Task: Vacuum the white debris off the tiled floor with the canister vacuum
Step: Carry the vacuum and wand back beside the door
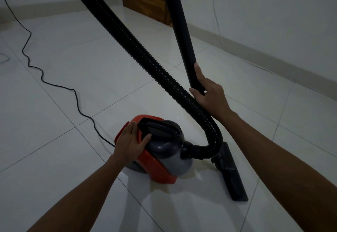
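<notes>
Here you are, bent over the canister vacuum [156, 149], which sits on the tiled floor [63, 186] right below you. Your left hand [130, 141] lies flat on its red top, fingers relaxed and straight, thumb reaching toward the dark carry handle [158, 127]; that grip is open, resting, holding nothing. Your right hand [209, 95] is the busy one: its grip is closed around the lower end of the black wand [184, 36], thumb laid up along the tube.

Now the relation that matters. The wand's long axis runs up and away from your right hand, tilted toward the wooden door [145, 0], its far end out of view above. The ribbed hose [138, 49] sweeps down from the top, passes just beside that hand and curls into the front of the canister. The floor nozzle [231, 173] lies flat on the tiles just right of the canister, below your right hand, and whether it is joined to the wand I cannot tell.

The power cord [54, 84] snakes off to the left from the back of the machine. White debris? None I can make out on these pale tiles, so I judge the cleaning has not begun; the right hand is the nearer one to bring wand and nozzle together
</notes>
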